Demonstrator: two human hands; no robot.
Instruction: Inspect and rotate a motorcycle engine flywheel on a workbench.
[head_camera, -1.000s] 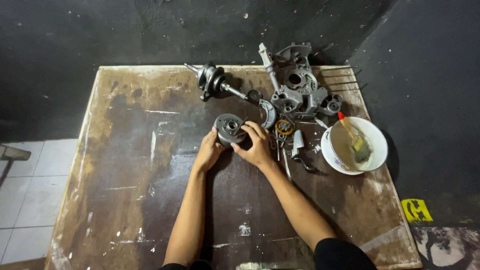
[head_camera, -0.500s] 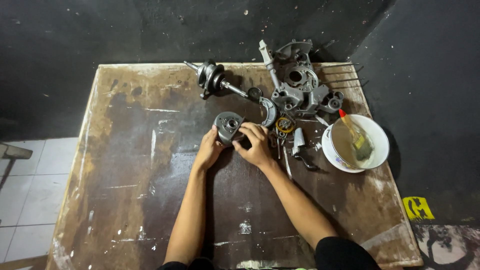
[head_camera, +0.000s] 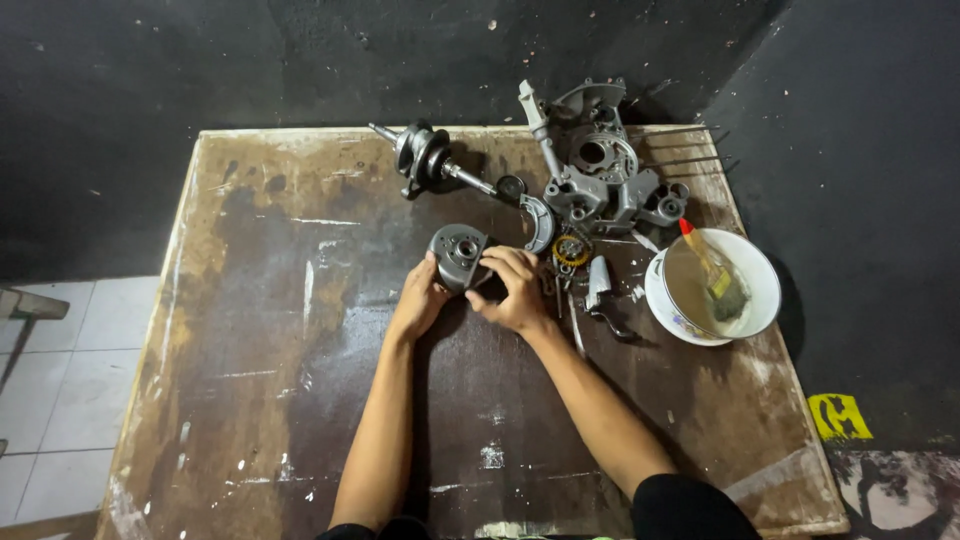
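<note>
Stained wooden table (head_camera: 250, 330); left hand (head_camera: 420, 300), right hand (head_camera: 515, 290) clasp round metal part (head_camera: 458, 252).

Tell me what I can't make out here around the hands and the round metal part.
Head view only:
- Underside of the round metal part: hidden by left hand and right hand.
- Right fingertips: tucked behind the part.
- Small pieces beside it: too small to identify.
- Bowl contents under the brush: murky.
- Table's near edge: cut off.

A crankshaft (head_camera: 430, 160) lay at the table's (head_camera: 250, 350) far edge, an engine casing (head_camera: 600, 175) to its right, and a white bowl (head_camera: 712, 288) holding a brush (head_camera: 715, 275) further right
</note>
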